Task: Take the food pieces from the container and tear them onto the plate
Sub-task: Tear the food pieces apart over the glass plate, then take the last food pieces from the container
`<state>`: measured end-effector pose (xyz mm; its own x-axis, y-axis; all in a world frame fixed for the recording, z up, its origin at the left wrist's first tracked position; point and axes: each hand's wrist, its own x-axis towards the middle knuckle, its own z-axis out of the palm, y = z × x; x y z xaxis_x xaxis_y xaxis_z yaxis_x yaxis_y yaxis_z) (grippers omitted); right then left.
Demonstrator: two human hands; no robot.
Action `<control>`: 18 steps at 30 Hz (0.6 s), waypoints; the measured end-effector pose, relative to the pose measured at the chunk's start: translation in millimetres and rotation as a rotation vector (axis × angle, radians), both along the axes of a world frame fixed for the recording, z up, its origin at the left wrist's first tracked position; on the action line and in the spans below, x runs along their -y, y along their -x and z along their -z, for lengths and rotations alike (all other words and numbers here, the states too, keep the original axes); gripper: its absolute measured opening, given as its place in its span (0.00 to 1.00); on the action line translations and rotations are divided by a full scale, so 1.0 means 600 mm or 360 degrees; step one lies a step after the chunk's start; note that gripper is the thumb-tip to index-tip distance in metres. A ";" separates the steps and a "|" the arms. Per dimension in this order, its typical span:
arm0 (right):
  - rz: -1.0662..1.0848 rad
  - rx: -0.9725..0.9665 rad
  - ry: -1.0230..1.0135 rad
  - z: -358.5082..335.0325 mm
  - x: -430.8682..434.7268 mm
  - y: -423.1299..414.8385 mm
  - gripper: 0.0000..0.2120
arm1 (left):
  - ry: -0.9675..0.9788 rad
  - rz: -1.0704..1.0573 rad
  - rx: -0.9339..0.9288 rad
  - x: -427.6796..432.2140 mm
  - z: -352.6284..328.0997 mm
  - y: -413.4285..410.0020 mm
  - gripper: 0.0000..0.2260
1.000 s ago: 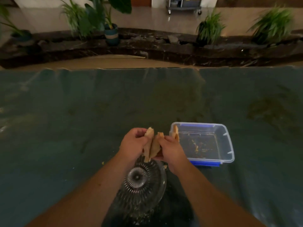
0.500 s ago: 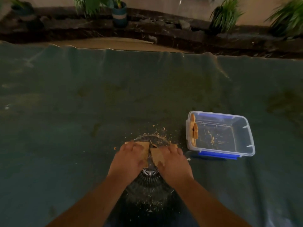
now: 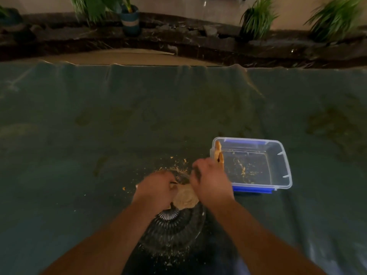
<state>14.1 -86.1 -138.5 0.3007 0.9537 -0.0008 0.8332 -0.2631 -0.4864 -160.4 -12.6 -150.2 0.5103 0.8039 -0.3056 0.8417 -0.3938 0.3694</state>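
Note:
A flat tan food piece (image 3: 185,197) sits between my two hands, just above the ribbed glass plate (image 3: 174,233). My left hand (image 3: 155,192) grips its left edge with curled fingers. My right hand (image 3: 210,182) is curled over its right side, with the fingertips hidden. To the right stands the clear plastic container (image 3: 282,165) on its blue lid. It holds more tan food pieces (image 3: 218,153), which lean against its left wall, and crumbs on its floor. My right hand's knuckles overlap the container's near left corner.
Crumbs (image 3: 179,162) lie scattered on the dark green table cover (image 3: 99,126) beyond the plate. The cover's far edge meets a dark stone ledge with potted plants (image 3: 130,18).
The two halves held apart over the plate now lie together as one rounded piece. My right hand has shifted up and right towards the container. The camera has tilted down slightly.

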 end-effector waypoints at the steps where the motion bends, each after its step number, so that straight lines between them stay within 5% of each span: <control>1: 0.0169 -0.0057 -0.0094 -0.009 -0.008 -0.028 0.10 | 0.0065 -0.0099 0.0109 -0.006 -0.010 -0.028 0.08; 5: 0.0797 -0.0554 0.0185 -0.015 -0.033 -0.129 0.18 | 0.0355 -0.0359 0.0368 -0.027 -0.043 -0.145 0.08; 8: 0.0827 -0.1076 0.0614 -0.005 -0.043 -0.172 0.22 | 0.0480 -0.0435 0.0426 -0.032 -0.050 -0.213 0.12; 13: 0.0567 -0.1193 0.0734 0.011 -0.039 -0.208 0.11 | 0.0504 -0.0451 0.0381 -0.034 -0.039 -0.268 0.15; 18: 0.0558 -0.1061 0.0692 0.024 -0.038 -0.219 0.11 | 0.0283 -0.0347 0.0171 -0.027 -0.030 -0.291 0.13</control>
